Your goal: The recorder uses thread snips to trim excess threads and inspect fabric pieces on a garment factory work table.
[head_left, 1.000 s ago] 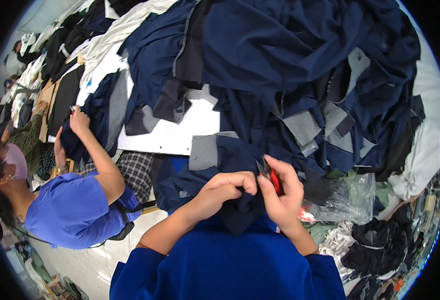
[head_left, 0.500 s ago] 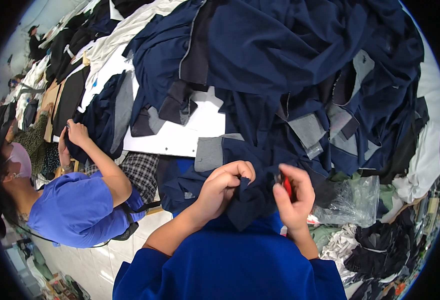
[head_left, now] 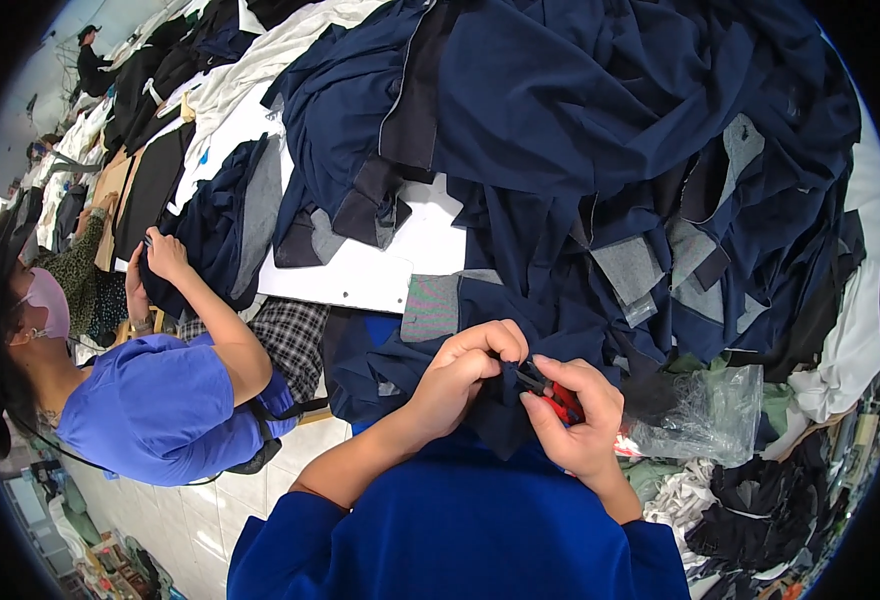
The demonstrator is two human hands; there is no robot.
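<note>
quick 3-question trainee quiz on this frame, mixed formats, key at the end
1. True or false: the right hand holds a small red-handled cutting tool.
2. What does the left hand pinch? A) the clear plastic bag B) a fold of dark navy fabric C) the checked cloth
3. Fill in: the clear plastic bag lies to the person's ____ of the right hand.

Key
1. True: red handles show between the fingers of that hand.
2. B: the fingertips grip the dark navy fabric right beside the tool's tip.
3. Right: it lies on the pile, just past the right hand.
</note>
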